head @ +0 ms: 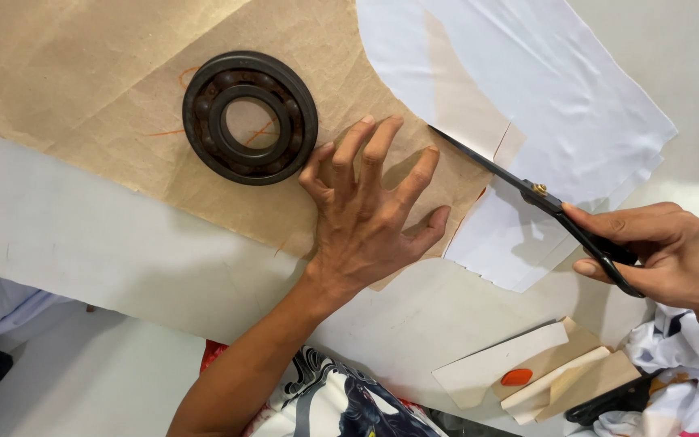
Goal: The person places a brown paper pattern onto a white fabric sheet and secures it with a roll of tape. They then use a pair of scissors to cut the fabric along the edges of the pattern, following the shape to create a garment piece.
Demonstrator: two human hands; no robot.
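My left hand (370, 206) lies flat with fingers spread on a sheet of brown pattern paper (107, 89), pressing it onto the white fabric (544, 89) beneath. My right hand (661, 251) grips the handles of black scissors (527, 188), whose blades run up and left along the paper's right edge, just right of my left fingertips. A heavy dark ball bearing (250, 117) rests on the paper as a weight, touching the side of my left hand's outer finger. Orange chalk marks show on the paper near and inside the bearing.
The white table (82, 243) carries everything. At the lower right lie several cut paper and card pieces (527, 372), a small orange chalk (516, 376) and another dark tool (616, 400). Patterned cloth (333, 400) hangs at the near edge.
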